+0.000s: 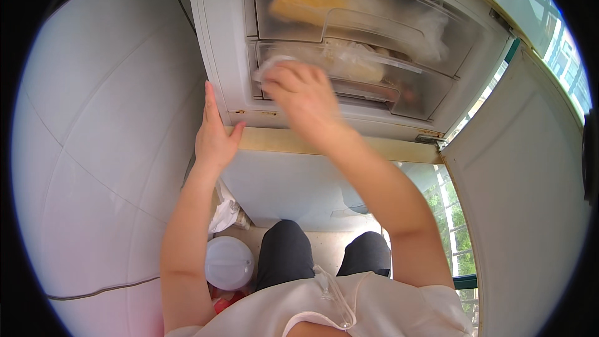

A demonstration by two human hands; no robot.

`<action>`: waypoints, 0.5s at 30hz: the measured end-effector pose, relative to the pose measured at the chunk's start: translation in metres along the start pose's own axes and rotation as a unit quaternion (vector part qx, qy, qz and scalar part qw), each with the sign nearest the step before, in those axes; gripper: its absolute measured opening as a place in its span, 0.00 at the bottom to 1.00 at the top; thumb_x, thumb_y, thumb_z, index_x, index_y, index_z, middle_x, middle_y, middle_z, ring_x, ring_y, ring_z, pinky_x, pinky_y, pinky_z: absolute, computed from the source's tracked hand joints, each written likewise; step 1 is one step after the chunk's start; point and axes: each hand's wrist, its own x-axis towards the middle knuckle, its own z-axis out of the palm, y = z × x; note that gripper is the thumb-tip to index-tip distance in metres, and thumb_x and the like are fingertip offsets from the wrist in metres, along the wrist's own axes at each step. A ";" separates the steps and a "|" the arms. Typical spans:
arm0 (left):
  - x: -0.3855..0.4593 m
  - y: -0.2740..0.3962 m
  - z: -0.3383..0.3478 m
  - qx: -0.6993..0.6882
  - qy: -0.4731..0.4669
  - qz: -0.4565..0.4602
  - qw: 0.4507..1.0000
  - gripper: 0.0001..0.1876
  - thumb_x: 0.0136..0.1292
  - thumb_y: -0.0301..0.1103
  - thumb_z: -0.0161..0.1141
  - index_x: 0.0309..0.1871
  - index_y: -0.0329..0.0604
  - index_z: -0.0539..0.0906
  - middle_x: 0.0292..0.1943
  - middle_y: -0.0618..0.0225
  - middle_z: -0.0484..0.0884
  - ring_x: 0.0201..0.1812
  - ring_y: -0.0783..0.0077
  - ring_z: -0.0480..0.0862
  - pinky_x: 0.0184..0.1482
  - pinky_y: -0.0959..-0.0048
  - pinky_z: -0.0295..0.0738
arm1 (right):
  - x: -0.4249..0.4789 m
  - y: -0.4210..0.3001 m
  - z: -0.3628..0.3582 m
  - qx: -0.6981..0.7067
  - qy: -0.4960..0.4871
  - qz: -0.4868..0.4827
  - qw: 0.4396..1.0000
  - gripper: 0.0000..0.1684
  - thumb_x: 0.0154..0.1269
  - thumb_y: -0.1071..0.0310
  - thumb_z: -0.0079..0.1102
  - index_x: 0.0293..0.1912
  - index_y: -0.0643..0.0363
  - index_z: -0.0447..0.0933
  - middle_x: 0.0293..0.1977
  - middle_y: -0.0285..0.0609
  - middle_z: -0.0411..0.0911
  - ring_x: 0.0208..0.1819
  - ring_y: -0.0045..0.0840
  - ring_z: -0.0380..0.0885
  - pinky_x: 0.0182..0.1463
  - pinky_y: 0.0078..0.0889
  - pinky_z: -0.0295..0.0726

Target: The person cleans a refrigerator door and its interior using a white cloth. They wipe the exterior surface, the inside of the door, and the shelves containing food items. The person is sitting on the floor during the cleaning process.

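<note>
My right hand [304, 91], slightly blurred, grips a crumpled white wipe [276, 66] at the left end of the lower clear freezer drawer [423, 96]. Whether the wipe is paper or cloth cannot be told. My left hand [216, 135] lies against the lower left edge of the white refrigerator cabinet [217, 32], fingers pointing up and thumb spread. Above the lower drawer is another clear drawer [285, 28], with a yellow item [306, 2] and plastic bags inside. Pale bagged food [360, 65] shows through the lower drawer.
The refrigerator door [514, 187] stands swung out on the right. A tiled wall [103, 150] rises close on the left, with a cable [107, 290] along it. Below are a round translucent lid [229, 263] and a white bag [224, 213]. Rust marks the cabinet's bottom edge.
</note>
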 end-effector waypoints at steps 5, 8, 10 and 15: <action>-0.002 0.008 0.000 0.025 0.013 -0.002 1.000 0.57 0.62 0.31 0.69 0.82 0.47 0.34 0.76 0.47 0.61 0.69 0.47 0.74 0.61 0.60 0.77 | -0.059 0.055 -0.076 0.020 0.142 0.180 0.973 0.23 0.47 0.88 0.57 0.43 0.57 0.83 0.53 0.44 0.76 0.57 0.40 0.75 0.64 0.38 0.73; -0.005 0.015 0.000 0.045 0.026 -0.015 0.999 0.57 0.63 0.27 0.69 0.82 0.49 0.34 0.74 0.48 0.67 0.67 0.53 0.78 0.65 0.64 0.74 | -0.063 0.050 -0.076 -0.103 0.255 0.248 0.929 0.25 0.46 0.87 0.58 0.46 0.56 0.82 0.51 0.45 0.78 0.60 0.41 0.71 0.64 0.39 0.68; -0.005 0.016 -0.002 0.060 0.026 -0.007 0.998 0.57 0.63 0.28 0.68 0.82 0.48 0.35 0.75 0.47 0.65 0.67 0.51 0.78 0.64 0.63 0.75 | -0.043 0.036 -0.043 -0.033 0.279 0.277 0.919 0.28 0.51 0.86 0.60 0.52 0.54 0.80 0.57 0.45 0.72 0.62 0.41 0.68 0.67 0.37 0.68; -0.004 0.014 -0.004 0.038 0.004 -0.029 0.999 0.55 0.63 0.27 0.66 0.82 0.47 0.36 0.75 0.47 0.65 0.65 0.50 0.80 0.62 0.62 0.76 | -0.001 0.005 0.011 -0.100 0.135 0.151 0.974 0.28 0.55 0.80 0.60 0.56 0.50 0.81 0.60 0.35 0.72 0.64 0.39 0.66 0.65 0.41 0.66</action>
